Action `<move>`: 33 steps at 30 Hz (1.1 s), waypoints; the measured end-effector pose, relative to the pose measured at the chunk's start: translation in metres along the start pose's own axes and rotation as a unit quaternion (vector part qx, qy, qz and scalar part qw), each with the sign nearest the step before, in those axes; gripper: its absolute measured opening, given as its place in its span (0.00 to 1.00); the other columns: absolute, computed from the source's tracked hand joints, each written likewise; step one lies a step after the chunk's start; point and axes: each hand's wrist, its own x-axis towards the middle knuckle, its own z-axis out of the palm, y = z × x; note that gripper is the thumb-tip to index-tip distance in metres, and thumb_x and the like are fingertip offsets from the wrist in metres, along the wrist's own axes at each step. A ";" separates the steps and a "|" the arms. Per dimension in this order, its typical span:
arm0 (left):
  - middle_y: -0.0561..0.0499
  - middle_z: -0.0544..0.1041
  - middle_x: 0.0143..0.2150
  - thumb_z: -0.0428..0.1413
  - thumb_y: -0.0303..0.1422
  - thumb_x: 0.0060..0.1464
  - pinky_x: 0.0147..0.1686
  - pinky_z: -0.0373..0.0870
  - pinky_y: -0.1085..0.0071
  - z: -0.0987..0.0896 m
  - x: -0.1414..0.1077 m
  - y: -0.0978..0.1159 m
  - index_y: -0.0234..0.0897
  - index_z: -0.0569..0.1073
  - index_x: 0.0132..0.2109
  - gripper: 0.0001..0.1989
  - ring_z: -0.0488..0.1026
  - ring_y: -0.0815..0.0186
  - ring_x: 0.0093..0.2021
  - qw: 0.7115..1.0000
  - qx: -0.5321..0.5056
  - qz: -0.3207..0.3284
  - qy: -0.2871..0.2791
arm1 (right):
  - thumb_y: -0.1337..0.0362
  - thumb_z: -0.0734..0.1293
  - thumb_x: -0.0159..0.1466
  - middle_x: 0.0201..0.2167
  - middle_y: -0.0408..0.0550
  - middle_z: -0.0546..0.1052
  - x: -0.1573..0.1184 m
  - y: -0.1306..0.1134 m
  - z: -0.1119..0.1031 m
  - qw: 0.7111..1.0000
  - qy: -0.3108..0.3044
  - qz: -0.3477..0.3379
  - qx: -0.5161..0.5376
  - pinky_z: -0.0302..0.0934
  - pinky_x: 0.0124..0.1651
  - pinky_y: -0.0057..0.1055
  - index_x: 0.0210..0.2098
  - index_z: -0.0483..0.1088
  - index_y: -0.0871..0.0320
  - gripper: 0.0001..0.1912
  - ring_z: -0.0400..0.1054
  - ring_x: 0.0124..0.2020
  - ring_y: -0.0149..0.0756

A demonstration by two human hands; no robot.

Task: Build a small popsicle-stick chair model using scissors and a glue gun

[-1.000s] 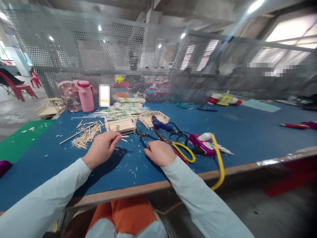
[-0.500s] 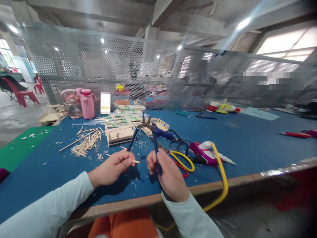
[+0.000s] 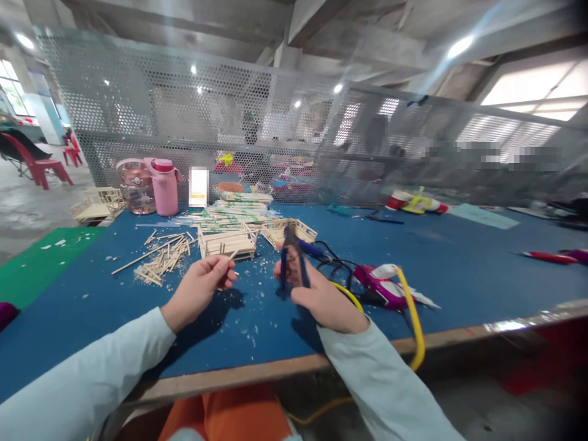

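My left hand (image 3: 199, 288) pinches a short wooden stick (image 3: 234, 253) between thumb and fingertips, above the blue table. Its tip points toward a small stick-built wooden frame (image 3: 214, 245) just behind. In my right hand (image 3: 328, 300) is a pair of pliers (image 3: 290, 237) with dark blue handles, jaws upward and looking nearly closed. The pliers and the stick are apart. Left of my left hand lies a loose pile of cut sticks (image 3: 168, 260). A second wooden frame (image 3: 303, 230) sits behind the pliers, partly hidden by them.
Right of my right hand lie yellow-handled scissors (image 3: 351, 295), mostly covered, and a purple glue gun (image 3: 381, 294) with a yellow tube. Paper-wrapped sticks (image 3: 239, 208), a pink bottle (image 3: 165, 190) and a clear jug (image 3: 139, 190) stand before the perforated metal screen (image 3: 184, 116).
The pliers have gone from spread to nearly closed in my right hand. My left hand has moved up and slightly left with the stick, which now points up toward the frame.
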 end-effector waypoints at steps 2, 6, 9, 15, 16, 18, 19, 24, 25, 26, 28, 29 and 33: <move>0.54 0.72 0.23 0.62 0.49 0.43 0.25 0.62 0.76 -0.002 0.002 0.002 0.33 0.71 0.32 0.21 0.65 0.73 0.22 1.000 -0.009 -0.001 0.021 | 0.71 0.59 0.45 0.53 0.55 0.69 -0.001 -0.002 -0.002 0.986 -0.025 0.007 -0.166 0.51 0.62 0.48 0.61 0.57 0.59 0.42 0.63 0.56 0.47; 0.54 0.74 0.23 0.63 0.46 0.43 0.25 0.63 0.76 0.000 0.000 0.006 0.32 0.73 0.32 0.20 0.67 0.74 0.22 1.000 0.000 0.003 0.022 | 0.72 0.58 0.48 0.59 0.59 0.64 -0.004 -0.004 0.007 0.949 -0.075 0.003 -0.308 0.51 0.63 0.45 0.65 0.53 0.63 0.42 0.58 0.61 0.46; 0.53 0.74 0.22 0.63 0.46 0.41 0.26 0.65 0.75 0.004 -0.003 0.007 0.32 0.73 0.31 0.20 0.68 0.73 0.22 1.000 0.013 0.001 0.018 | 0.73 0.58 0.49 0.58 0.59 0.64 -0.006 -0.006 0.015 0.937 -0.084 -0.003 -0.338 0.54 0.62 0.45 0.65 0.51 0.63 0.43 0.59 0.60 0.46; 0.53 0.74 0.21 0.64 0.46 0.39 0.25 0.65 0.76 0.007 -0.004 0.008 0.33 0.72 0.27 0.19 0.67 0.73 0.21 1.000 0.028 0.000 0.005 | 0.76 0.59 0.49 0.53 0.58 0.67 -0.006 -0.008 0.024 0.936 -0.082 -0.018 -0.341 0.55 0.60 0.43 0.65 0.53 0.62 0.43 0.60 0.56 0.44; 0.54 0.74 0.21 0.64 0.46 0.39 0.24 0.65 0.76 0.007 -0.005 0.008 0.33 0.72 0.27 0.19 0.67 0.73 0.21 1.000 0.030 -0.003 0.003 | 0.76 0.59 0.49 0.51 0.57 0.69 -0.006 -0.007 0.025 0.936 -0.075 -0.019 -0.343 0.56 0.59 0.43 0.65 0.54 0.61 0.42 0.62 0.54 0.44; 0.54 0.73 0.21 0.63 0.45 0.39 0.24 0.64 0.75 0.007 -0.005 0.008 0.33 0.72 0.26 0.18 0.67 0.73 0.20 0.999 0.038 -0.007 -0.001 | 0.76 0.60 0.49 0.48 0.56 0.70 -0.005 -0.006 0.027 0.936 -0.057 -0.026 -0.347 0.58 0.56 0.42 0.63 0.56 0.61 0.41 0.63 0.50 0.44; 0.54 0.73 0.21 0.63 0.45 0.40 0.24 0.64 0.75 0.007 -0.005 0.008 0.33 0.71 0.26 0.18 0.67 0.73 0.20 0.999 0.044 -0.007 -0.003 | 0.75 0.60 0.49 0.47 0.56 0.70 -0.005 -0.005 0.027 0.935 -0.050 -0.030 -0.349 0.58 0.55 0.42 0.63 0.57 0.61 0.40 0.64 0.49 0.44; 0.53 0.72 0.22 0.60 0.44 0.44 0.24 0.64 0.74 0.006 -0.004 0.004 0.33 0.71 0.26 0.17 0.66 0.72 0.21 0.997 0.071 0.012 -0.010 | 0.75 0.61 0.49 0.48 0.57 0.71 -0.004 0.003 0.027 0.937 -0.055 -0.060 -0.340 0.60 0.54 0.43 0.62 0.58 0.59 0.40 0.65 0.49 0.46; 0.53 0.72 0.22 0.60 0.44 0.45 0.24 0.64 0.74 0.006 -0.004 0.003 0.34 0.70 0.26 0.16 0.66 0.72 0.21 0.997 0.079 0.018 -0.012 | 0.75 0.61 0.49 0.50 0.56 0.71 -0.004 0.005 0.027 0.938 -0.055 -0.068 -0.335 0.60 0.54 0.43 0.62 0.58 0.58 0.39 0.65 0.50 0.46; 0.53 0.72 0.22 0.58 0.45 0.46 0.24 0.64 0.74 0.005 -0.004 0.003 0.34 0.70 0.26 0.16 0.66 0.72 0.21 0.995 0.093 0.027 -0.015 | 0.75 0.61 0.49 0.51 0.56 0.71 -0.003 0.006 0.027 0.940 -0.054 -0.078 -0.329 0.59 0.55 0.43 0.61 0.59 0.57 0.39 0.65 0.51 0.46; 0.53 0.71 0.22 0.55 0.44 0.50 0.26 0.63 0.74 0.003 -0.005 0.001 0.35 0.69 0.26 0.16 0.66 0.71 0.22 0.987 0.149 0.055 -0.026 | 0.74 0.61 0.49 0.52 0.56 0.71 -0.003 0.009 0.027 0.942 -0.048 -0.093 -0.318 0.58 0.57 0.44 0.60 0.60 0.58 0.38 0.64 0.53 0.46; 0.54 0.70 0.22 0.53 0.43 0.52 0.26 0.62 0.74 0.003 -0.005 0.001 0.35 0.68 0.26 0.16 0.65 0.71 0.23 0.979 0.188 0.070 -0.030 | 0.74 0.61 0.49 0.53 0.57 0.70 -0.002 0.011 0.028 0.943 -0.046 -0.096 -0.314 0.58 0.58 0.44 0.60 0.60 0.59 0.37 0.64 0.54 0.47; 0.57 0.63 0.20 0.47 0.43 0.57 0.24 0.55 0.73 0.000 -0.005 -0.003 0.37 0.65 0.24 0.18 0.59 0.70 0.23 0.944 0.315 0.097 -0.004 | 0.74 0.61 0.49 0.54 0.61 0.70 -0.001 0.016 0.033 0.945 -0.049 -0.085 -0.312 0.58 0.57 0.46 0.60 0.60 0.66 0.37 0.65 0.53 0.49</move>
